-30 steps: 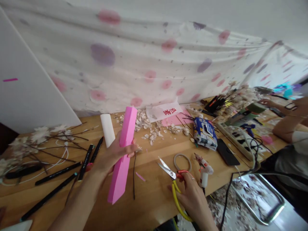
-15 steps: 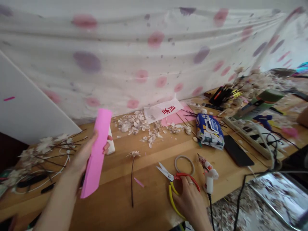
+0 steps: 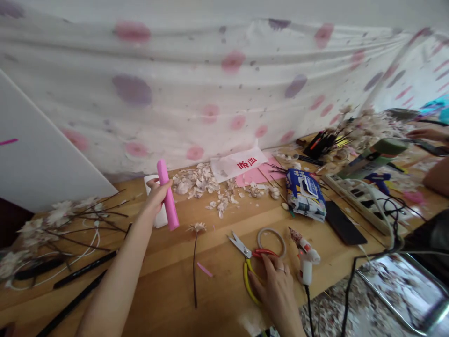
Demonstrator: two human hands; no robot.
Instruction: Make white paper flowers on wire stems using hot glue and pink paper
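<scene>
My left hand [image 3: 158, 196] is closed around a folded strip of pink paper [image 3: 170, 206], held nearly upright at the back left of the table. A white roll or block [image 3: 160, 218] stands just behind that hand; whether I touch it I cannot tell. My right hand [image 3: 278, 283] is curled over the red and yellow handles of a pair of scissors [image 3: 247, 253], which lie low over the tabletop with their blades apart. Between my hands lie a pale flower on a dark stem [image 3: 195, 262] and a small pink paper scrap [image 3: 205, 269].
Right of the scissors are a ring of tape [image 3: 280, 236] and a glue gun [image 3: 306, 257]. Farther right are a wipes pack [image 3: 306, 194], a black phone [image 3: 345, 222] and a power strip [image 3: 358, 201] with cables. Pale petals [image 3: 199, 180] lie behind. A co-worker's hand [image 3: 428, 134] shows far right.
My left hand has moved away from me and rightward, and the pink paper now shows narrower. The scissor handles have come closer together. A co-worker's hand has come into view.
</scene>
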